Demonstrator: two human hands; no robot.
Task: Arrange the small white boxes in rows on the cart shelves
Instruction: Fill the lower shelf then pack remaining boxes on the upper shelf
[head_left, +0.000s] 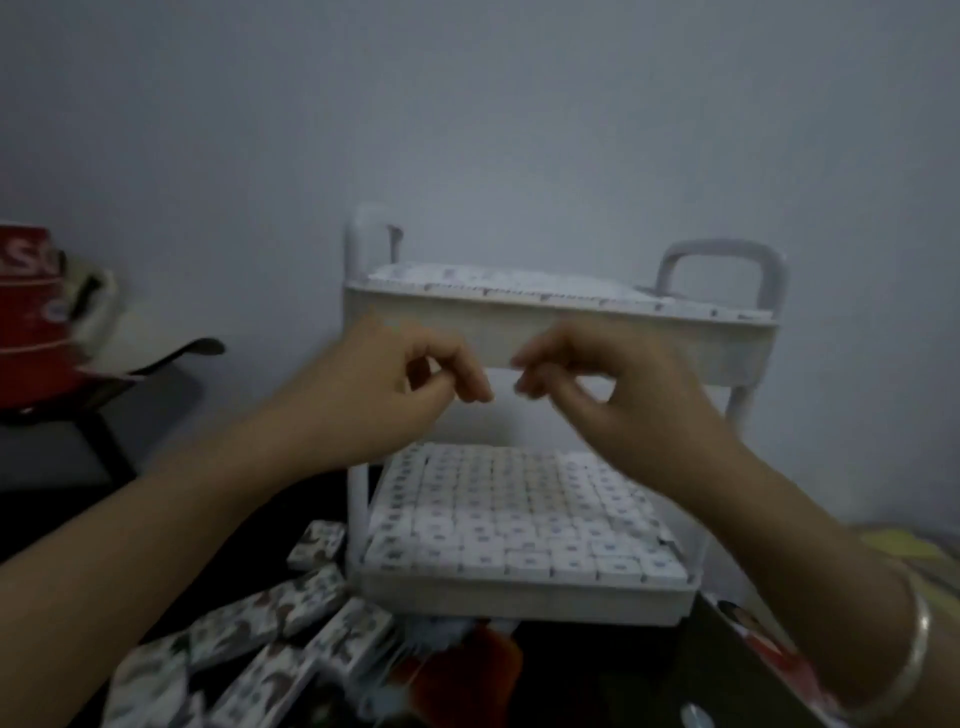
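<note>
I have both hands up in front of the cart (748, 343), level with the front wall of its top shelf (571, 325). The left hand (410, 384) has its fingers curled down with the thumb tucked against them. The right hand (597, 389) is curled the same way, thumb meeting fingertips in a loop. The two sets of fingertips are near each other but apart. The blur and the white wall behind them leave me unable to tell whether either hand has hold of anything. A silver bangle (919, 654) sits on the right wrist.

The boxes (519, 519) fill the lower shelf (519, 597) in tight rows, printed faces up. More boxes line the top shelf, only their upper edges showing over its wall. A handle (722, 254) rises at the cart's far right.

The cart stands on a dark bench (613, 675). Just left of its base lie several patterned packs (291, 613), loosely scattered and overlapping. A red bag (26, 322) sits at the far left.
</note>
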